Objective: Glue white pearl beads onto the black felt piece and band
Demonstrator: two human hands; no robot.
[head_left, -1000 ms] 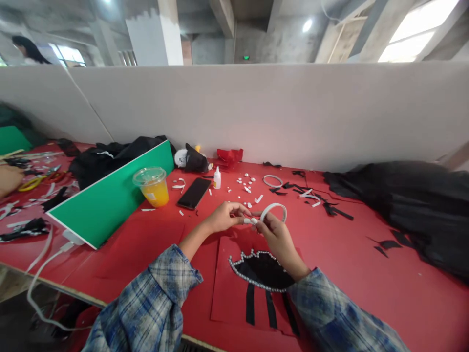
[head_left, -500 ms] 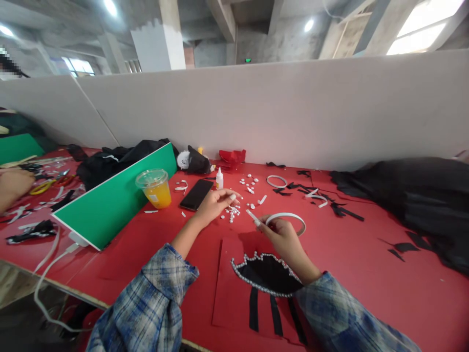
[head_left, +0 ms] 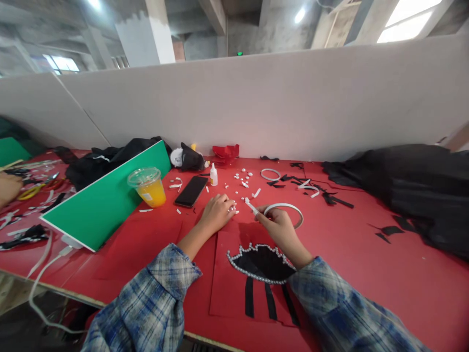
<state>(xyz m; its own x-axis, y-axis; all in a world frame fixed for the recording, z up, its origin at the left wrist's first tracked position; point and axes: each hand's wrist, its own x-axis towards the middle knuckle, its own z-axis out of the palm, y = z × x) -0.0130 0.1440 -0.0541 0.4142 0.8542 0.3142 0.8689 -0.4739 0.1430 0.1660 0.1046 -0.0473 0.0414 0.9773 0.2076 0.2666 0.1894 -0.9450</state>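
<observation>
My left hand [head_left: 217, 212] rests low on the red table, its fingers curled together over a small pile of pearl beads [head_left: 231, 209]; the hand hides most of the pile. My right hand [head_left: 280, 226] is closed around a roll of white tape [head_left: 301, 215], pinching its loose strip [head_left: 251, 205]. Something small and white sits at the strip's far end. Below the right wrist lies a red sheet [head_left: 223, 293] bearing a black shape [head_left: 262, 261] edged with silvery beads. Black strips [head_left: 249, 297] run down from that shape.
A phone [head_left: 191, 191], a white glue bottle [head_left: 213, 175] and a cup of orange drink [head_left: 148, 188] stand left of centre, beside a green board [head_left: 106, 200]. White pieces, a ring [head_left: 270, 174] and black scraps [head_left: 330, 198] lie farther back. Black fabric [head_left: 414, 190] covers the right.
My left hand has come down from above the beads, its fingers now curled over them. My right hand still holds the tape roll. The view has shifted slightly.
</observation>
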